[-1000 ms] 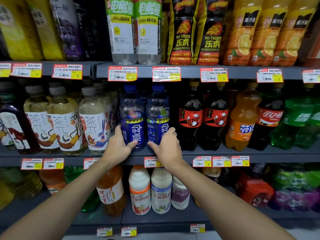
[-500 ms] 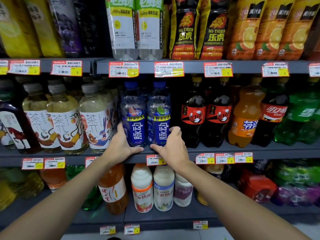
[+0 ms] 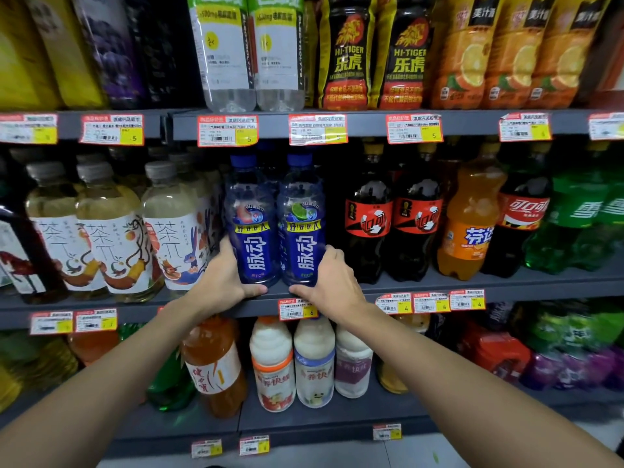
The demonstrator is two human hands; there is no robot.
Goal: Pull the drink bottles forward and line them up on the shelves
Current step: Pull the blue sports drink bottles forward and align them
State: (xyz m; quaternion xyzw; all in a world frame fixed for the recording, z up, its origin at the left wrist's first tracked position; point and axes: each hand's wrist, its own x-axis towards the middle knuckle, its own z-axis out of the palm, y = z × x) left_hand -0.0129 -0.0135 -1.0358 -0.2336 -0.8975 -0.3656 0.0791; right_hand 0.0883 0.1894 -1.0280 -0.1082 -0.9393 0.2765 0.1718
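Note:
Two blue-labelled drink bottles stand side by side at the front edge of the middle shelf (image 3: 422,288). My left hand (image 3: 225,278) grips the base of the left blue bottle (image 3: 251,224), fingers behind it and thumb across the front. My right hand (image 3: 332,282) grips the base of the right blue bottle (image 3: 301,228) the same way from the right side. More blue bottles stand dimly behind these two. Both bottles are upright and touch each other.
Pale tea bottles (image 3: 172,231) stand left of the blue pair, black cola bottles (image 3: 368,217) and an orange soda (image 3: 471,224) to the right. Clear bottles (image 3: 250,55) fill the top shelf; milky drinks (image 3: 293,363) sit on the shelf below. Price tags (image 3: 297,309) line every shelf edge.
Both hands have drawn the two blue bottles forward to the shelf's front edge. The view has shifted down slightly and drawn closer.

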